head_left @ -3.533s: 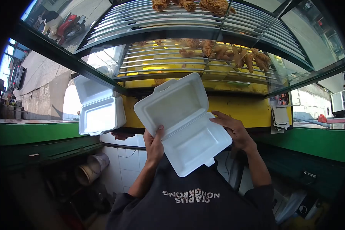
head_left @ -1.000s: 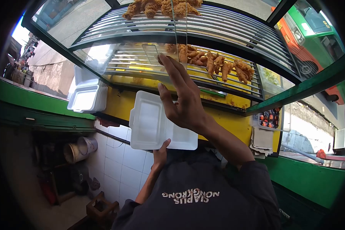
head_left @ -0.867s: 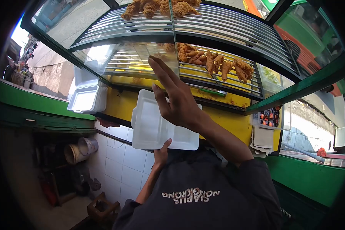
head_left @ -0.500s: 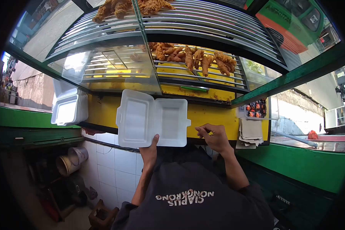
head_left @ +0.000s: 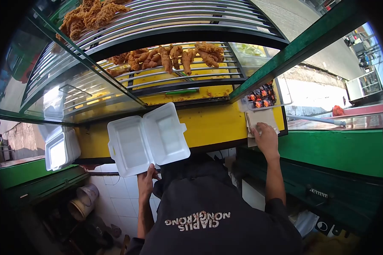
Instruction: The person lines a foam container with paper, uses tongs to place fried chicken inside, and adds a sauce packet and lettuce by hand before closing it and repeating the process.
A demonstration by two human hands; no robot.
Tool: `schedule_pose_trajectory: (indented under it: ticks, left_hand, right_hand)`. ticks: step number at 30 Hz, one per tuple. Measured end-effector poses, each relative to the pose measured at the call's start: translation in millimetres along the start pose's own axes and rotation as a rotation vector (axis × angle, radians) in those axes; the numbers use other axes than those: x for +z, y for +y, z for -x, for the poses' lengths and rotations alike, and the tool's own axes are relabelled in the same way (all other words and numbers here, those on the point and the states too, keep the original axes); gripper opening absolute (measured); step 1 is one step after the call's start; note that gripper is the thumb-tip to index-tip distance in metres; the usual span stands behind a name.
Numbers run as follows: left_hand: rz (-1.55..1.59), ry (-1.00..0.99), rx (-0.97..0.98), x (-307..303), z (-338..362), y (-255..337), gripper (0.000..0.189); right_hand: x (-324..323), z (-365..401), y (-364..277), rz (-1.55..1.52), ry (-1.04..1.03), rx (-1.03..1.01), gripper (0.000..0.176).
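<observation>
My left hand (head_left: 146, 182) grips the near edge of an open white foam takeaway box (head_left: 130, 144), thumb on the rim. The box is tilted above the front of the yellow counter, its two halves spread side by side, with nothing inside. At the counter's right end, my right hand (head_left: 267, 139) has its fingers curled at a stack of brownish paper sheets (head_left: 266, 115), pinching at the top paper. Just behind the stack sits a clear tray of small black-and-red sachets (head_left: 261, 97).
Fried chicken pieces (head_left: 174, 57) lie on metal racks behind glass panes. A stack of white foam boxes (head_left: 63, 148) stands left on the yellow counter (head_left: 210, 123). A green frame post (head_left: 302, 46) slants across the right. Buckets (head_left: 83, 202) are low at left.
My right hand has moved right, from beside the box to the paper stack. The foam box has turned and tilted in my left hand. The view has shifted to the right.
</observation>
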State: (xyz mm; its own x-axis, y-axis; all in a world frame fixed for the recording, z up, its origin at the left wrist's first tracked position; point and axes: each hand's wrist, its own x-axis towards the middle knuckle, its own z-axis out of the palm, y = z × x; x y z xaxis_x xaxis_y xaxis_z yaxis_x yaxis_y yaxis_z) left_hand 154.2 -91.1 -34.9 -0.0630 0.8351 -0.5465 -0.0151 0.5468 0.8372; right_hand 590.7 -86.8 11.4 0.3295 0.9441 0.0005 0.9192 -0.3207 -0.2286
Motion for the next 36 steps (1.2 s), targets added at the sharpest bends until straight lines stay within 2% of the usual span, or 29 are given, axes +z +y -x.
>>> schedule_pose_trajectory:
  ticks: [2,8,10,16,18,20,26,28,30,32,34,36]
  left_hand:
    - [-0.101,-0.024,0.02,-5,-4,1,0.025]
    - [-0.034,0.016,0.05,-4,3,16,0.018]
    - [0.018,-0.041,0.037,3,6,24,0.017]
    - [0.006,-0.033,0.051,14,5,8,0.016]
    - [0.058,-0.008,0.055,19,10,14,0.02]
    - [0.009,-0.091,0.017,19,13,19,0.025]
    - [0.003,-0.055,0.005,18,14,15,0.034]
    - [-0.056,-0.112,-0.012,13,19,19,0.036]
    - [-0.117,-0.171,-0.024,5,19,24,0.038]
    - [-0.381,-0.335,-0.062,-2,19,26,0.045]
    - [-0.346,-0.313,-0.067,-4,19,26,0.049]
    - [-0.313,-0.28,-0.071,-4,18,27,0.054]
  right_hand:
    - [6,-4,2,-0.016,-0.035,0.012,0.034]
    - [3,-22,-3,0.044,-0.125,0.054,0.032]
    - [3,-27,-7,0.127,-0.149,0.036,0.032]
    - [20,-34,-4,0.329,-0.154,0.012,0.026]
    - [17,-34,-3,0.283,-0.16,-0.035,0.024]
    - [18,-32,-1,0.24,-0.169,-0.071,0.022]
    - [12,-40,3,0.287,-0.162,-0.101,0.017]
    - [5,-36,5,0.188,-0.188,-0.25,0.015]
    - [12,-34,10,0.194,-0.194,-0.227,0.016]
    - [13,-34,13,0.205,-0.203,-0.202,0.017]
    - [10,-37,13,0.123,-0.184,-0.148,0.018]
    - [-2,-29,-2,0.1,-0.191,-0.179,0.017]
